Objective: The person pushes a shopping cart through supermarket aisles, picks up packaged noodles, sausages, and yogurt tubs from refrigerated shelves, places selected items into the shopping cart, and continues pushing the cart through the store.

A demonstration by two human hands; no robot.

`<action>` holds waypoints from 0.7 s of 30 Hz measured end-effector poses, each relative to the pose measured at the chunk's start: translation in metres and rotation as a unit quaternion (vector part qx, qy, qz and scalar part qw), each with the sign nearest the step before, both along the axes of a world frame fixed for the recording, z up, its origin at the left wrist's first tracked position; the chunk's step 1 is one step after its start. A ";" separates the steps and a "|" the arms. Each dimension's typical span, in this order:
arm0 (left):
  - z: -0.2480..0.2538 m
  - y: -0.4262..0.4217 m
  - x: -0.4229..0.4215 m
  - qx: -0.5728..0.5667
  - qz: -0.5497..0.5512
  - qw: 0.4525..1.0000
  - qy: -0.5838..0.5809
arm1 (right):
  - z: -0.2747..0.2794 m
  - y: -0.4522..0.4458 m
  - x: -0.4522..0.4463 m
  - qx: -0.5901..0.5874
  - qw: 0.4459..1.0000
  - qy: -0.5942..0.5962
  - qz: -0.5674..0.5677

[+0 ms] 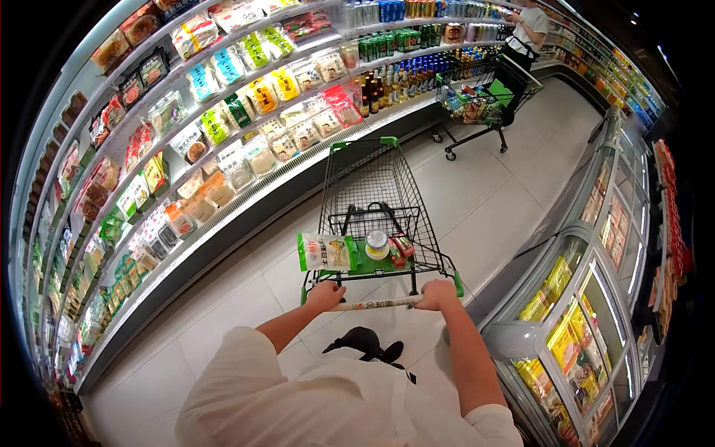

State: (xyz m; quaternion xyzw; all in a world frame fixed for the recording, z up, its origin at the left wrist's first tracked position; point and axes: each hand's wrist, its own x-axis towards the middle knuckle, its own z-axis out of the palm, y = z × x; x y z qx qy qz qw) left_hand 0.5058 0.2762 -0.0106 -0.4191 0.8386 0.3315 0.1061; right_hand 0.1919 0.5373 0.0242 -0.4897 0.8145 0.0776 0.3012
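My left hand (325, 296) is wrapped round the left end of the handle of a shopping cart (372, 175). The right end of the handle (378, 303) is gripped by my right hand (438, 294). Just beyond the handle, on the cart's green child-seat flap, lies a white and green food packet (326, 252). Beside it stands a round tub with a clear lid (377, 244). Small red packages (400, 250) lie to the right of the tub. The deep wire basket stretches ahead, away from me.
Refrigerated shelves (246, 190) full of packaged food and drinks curve along the left. Glass-topped freezers (581, 328) line the right. Ahead, another cart (480, 97) with goods stands in the aisle, near a person in a white top (530, 30). Pale floor tiles (477, 190) run between.
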 end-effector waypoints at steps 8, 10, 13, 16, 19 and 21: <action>-0.003 0.055 -0.029 0.053 0.153 0.987 0.026 | -0.001 -0.079 -0.102 0.008 0.982 0.026 0.186; 0.002 0.067 -0.041 0.047 0.167 0.983 0.060 | -0.003 -0.104 -0.125 0.003 0.974 0.031 0.223; 0.006 0.073 -0.070 0.059 0.197 0.975 0.085 | -0.003 -0.147 -0.158 -0.020 0.963 0.036 0.265; -0.001 0.082 -0.085 0.063 0.232 0.964 0.117 | -0.005 -0.188 -0.179 -0.052 0.947 0.048 0.313; 0.003 0.075 -0.111 0.097 0.318 0.933 0.135 | -0.001 -0.232 -0.198 -0.083 0.921 0.071 0.374; -0.004 0.073 -0.121 0.099 0.341 0.924 0.140 | 0.003 -0.258 -0.203 -0.079 0.905 0.068 0.412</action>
